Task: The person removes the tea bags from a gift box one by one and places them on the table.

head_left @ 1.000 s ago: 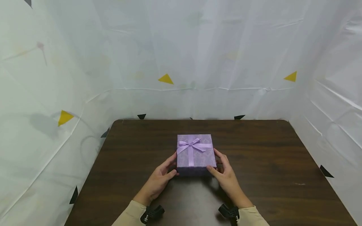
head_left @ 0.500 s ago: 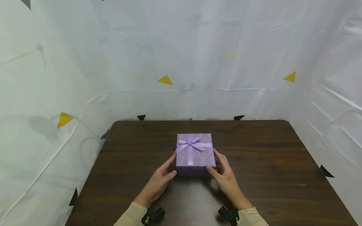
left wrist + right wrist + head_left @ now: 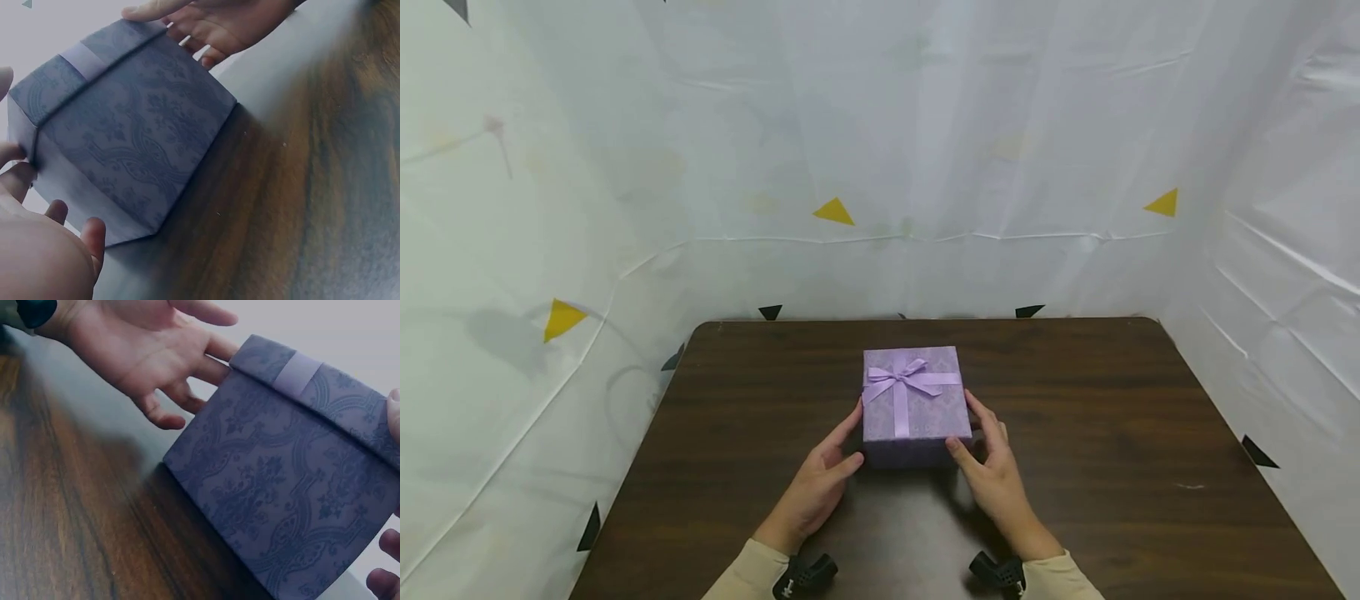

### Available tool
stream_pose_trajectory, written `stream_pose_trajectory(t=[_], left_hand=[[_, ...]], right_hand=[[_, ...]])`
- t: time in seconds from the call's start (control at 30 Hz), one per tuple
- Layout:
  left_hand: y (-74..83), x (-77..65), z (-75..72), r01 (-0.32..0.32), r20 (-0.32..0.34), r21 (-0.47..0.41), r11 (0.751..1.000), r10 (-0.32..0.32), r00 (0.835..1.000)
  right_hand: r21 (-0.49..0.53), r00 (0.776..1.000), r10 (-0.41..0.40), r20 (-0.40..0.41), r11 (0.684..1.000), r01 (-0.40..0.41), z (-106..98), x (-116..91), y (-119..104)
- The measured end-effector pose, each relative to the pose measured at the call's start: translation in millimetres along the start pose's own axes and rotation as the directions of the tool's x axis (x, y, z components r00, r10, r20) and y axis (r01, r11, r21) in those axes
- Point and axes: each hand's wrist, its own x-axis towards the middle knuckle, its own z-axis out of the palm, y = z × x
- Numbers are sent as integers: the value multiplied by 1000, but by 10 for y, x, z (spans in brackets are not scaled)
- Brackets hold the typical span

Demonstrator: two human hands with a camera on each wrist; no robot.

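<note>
Box (image 3: 925,412) top shifted toward far edge of table (image 3: 1120,433), gap between.

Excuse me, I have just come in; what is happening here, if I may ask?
A person has both hands on a purple gift box, which sits on a dark wooden table. The left hand touches its left side; the right hand holds its near right corner. The lid is on, with a ribbon bow on top.
</note>
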Motion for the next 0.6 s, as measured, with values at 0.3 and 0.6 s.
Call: stream_pose_trajectory(t=[0.3,0.6], left_hand=[[119,-30,37,-74,-19,50,996,75,997],[290,-75,50,-97,-133,189,977,124,983]], right_hand=[[-19,990,-119,-71,993,118,9,40,-180],[90,988,-156,-17,984,156,78,68,-396]])
